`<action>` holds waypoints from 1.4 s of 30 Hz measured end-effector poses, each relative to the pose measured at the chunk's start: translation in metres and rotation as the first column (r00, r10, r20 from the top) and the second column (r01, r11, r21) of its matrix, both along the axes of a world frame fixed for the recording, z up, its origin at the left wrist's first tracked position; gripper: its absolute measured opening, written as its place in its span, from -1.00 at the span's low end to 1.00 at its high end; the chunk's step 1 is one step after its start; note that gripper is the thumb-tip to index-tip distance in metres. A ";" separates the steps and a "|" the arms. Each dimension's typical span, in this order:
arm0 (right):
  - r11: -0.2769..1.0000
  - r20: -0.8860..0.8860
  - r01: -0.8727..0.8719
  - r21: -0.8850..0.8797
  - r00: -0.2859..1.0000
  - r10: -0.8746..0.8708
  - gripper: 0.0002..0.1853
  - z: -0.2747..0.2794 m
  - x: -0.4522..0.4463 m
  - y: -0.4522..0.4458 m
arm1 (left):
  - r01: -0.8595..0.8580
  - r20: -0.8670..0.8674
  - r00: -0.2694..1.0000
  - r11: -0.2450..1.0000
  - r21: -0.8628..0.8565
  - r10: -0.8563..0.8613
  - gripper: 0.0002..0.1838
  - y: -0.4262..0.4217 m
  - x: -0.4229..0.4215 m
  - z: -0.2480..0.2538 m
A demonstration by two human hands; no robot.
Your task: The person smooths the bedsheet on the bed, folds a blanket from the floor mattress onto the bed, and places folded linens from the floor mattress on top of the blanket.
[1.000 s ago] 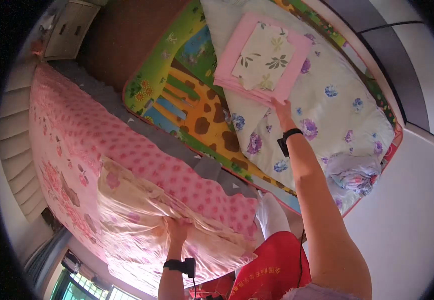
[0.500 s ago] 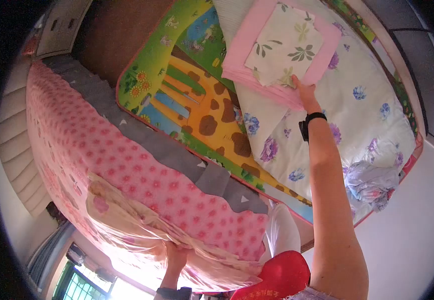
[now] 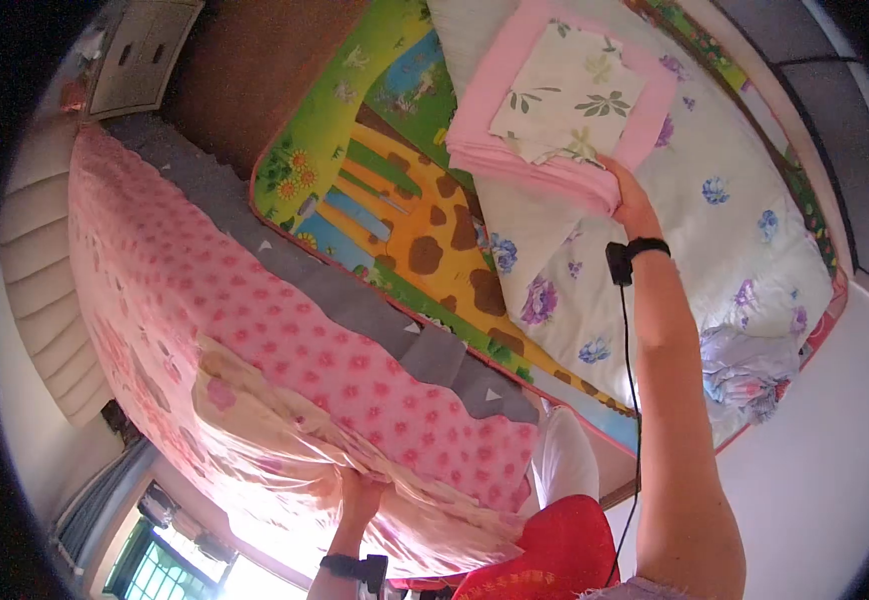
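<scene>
My right hand (image 3: 637,203) is closed on the near corner of a folded pink cloth stack (image 3: 470,135). On top of that stack lies a smaller folded white cloth (image 3: 567,95) with green leaf prints, and my thumb rests at its edge. The stack sits on a white quilt (image 3: 645,330) with purple and blue flowers. Lower left, my left hand (image 3: 361,495) grips a beige flowered sheet (image 3: 265,420), its fingers partly hidden in the folds. That sheet lies rumpled over a pink patterned bed cover (image 3: 325,350).
A giraffe play mat (image 3: 425,235) covers the floor beneath the quilt. Crumpled clothing (image 3: 745,370) lies at the quilt's lower right corner. A grey bed skirt (image 3: 325,275) hangs along the bed. A black cable (image 3: 633,400) trails from my right wristband. A cabinet (image 3: 145,60) stands far left.
The view has shifted slightly. My right hand keeps its place at the stack's corner, and the cable from its wristband now shows. My left hand still holds the sheet.
</scene>
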State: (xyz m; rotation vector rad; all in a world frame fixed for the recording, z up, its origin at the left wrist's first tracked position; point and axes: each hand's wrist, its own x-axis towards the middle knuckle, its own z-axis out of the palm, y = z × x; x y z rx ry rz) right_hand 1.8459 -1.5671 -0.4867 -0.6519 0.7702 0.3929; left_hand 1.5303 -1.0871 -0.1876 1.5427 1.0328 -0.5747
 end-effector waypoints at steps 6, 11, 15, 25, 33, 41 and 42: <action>0.959 0.038 0.099 0.265 0.993 -0.113 -0.53 0.097 -0.023 0.033 | 0.418 -0.069 0.908 0.883 0.213 -0.413 -0.22 0.064 -0.064 -0.058; 0.900 -0.036 0.243 0.361 0.968 -0.247 -0.52 0.244 -0.076 0.067 | 0.896 -0.502 0.437 0.309 0.320 -0.746 -0.16 0.042 -0.023 -0.031; 0.874 -0.110 0.297 0.385 0.955 -0.275 -0.56 0.342 -0.134 0.071 | 0.769 -0.453 0.613 0.359 0.528 -0.648 -0.12 0.026 -0.038 -0.043; 0.995 -0.105 -0.037 -0.088 0.994 0.028 -0.59 0.585 -0.347 0.099 | -0.362 -0.140 0.886 0.470 -0.805 0.442 -0.32 -0.127 -0.093 0.096; 0.896 0.154 -0.343 -0.281 0.906 0.395 -0.58 0.722 -0.512 0.253 | 0.142 0.114 0.811 -0.003 -0.990 0.574 -0.39 0.093 -0.204 0.282; 0.549 0.426 -0.710 -0.441 0.372 0.824 -0.36 0.726 -0.376 0.260 | 0.108 0.481 0.671 0.568 -0.816 0.564 -0.43 0.162 -0.260 0.389; 0.505 0.434 -0.710 -0.491 0.303 0.848 -0.31 0.746 -0.365 0.282 | 0.096 0.513 0.670 0.622 -0.777 0.537 -0.41 0.169 -0.274 0.397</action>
